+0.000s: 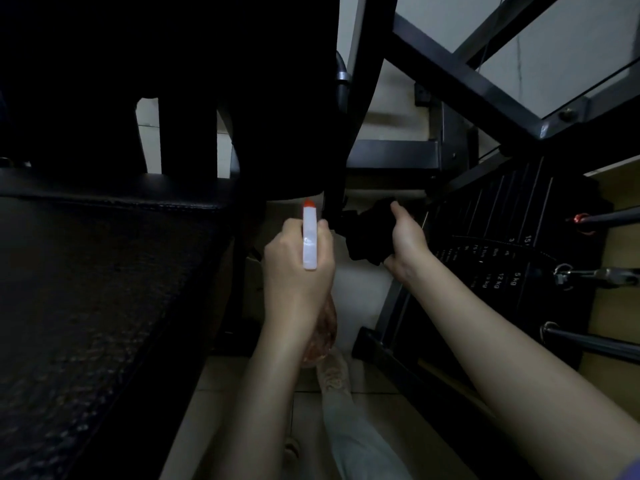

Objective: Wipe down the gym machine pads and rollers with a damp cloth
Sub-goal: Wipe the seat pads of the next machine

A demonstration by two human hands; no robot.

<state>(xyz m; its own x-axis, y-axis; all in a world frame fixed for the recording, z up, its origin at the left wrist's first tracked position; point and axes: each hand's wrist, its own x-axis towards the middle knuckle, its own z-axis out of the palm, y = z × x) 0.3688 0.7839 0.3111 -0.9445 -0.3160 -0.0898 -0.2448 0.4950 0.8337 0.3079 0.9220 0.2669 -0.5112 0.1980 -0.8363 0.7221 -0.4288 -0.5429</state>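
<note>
While the left hand (298,268) is wrapped round the neck of a spray bottle (309,244), its orange nozzle pointing forward, the right hand (408,240) grips a bunched dark cloth (363,237) just to the right of that nozzle. The cloth hangs in the air, off the right edge of the big black seat pad (104,271) and not touching it.

The step looks like wetting the cloth. It would go best with the nozzle turned toward the cloth and a few light squeezes, so the cloth ends up damp rather than dripping, then spread flat before it meets the pad.

A dark upright post (332,188) stands just behind the cloth and could catch the spray. The weight stack (502,237) with its numbered plates sits close on the right, slanted frame bars (460,74) cross above it, and a shoe (334,372) shows on the tiled floor below.
</note>
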